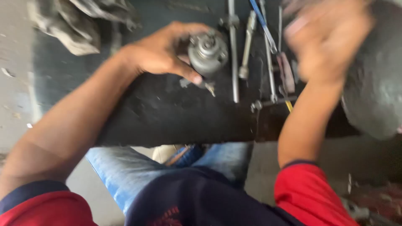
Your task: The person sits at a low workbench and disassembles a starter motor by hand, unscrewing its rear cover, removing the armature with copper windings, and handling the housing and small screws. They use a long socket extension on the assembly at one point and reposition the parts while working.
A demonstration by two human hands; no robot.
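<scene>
My left hand (165, 52) grips a round grey metal part (208, 52), a small motor-like housing, held over a black mat (167, 113). My thumb lies along its lower edge and my fingers wrap behind it. My right hand (326, 37) is raised at the upper right and heavily blurred, with its fingers apart; nothing shows in it. It hovers over a row of long metal tools (234, 58) and beside a large grey rounded object (374, 83).
Socket extensions, wrenches and a screwdriver with a blue shaft (264, 25) lie on the mat. A crumpled dirty rag (71, 25) sits at the top left. My knees in blue jeans (138, 167) are below the mat, on a concrete floor (16, 83).
</scene>
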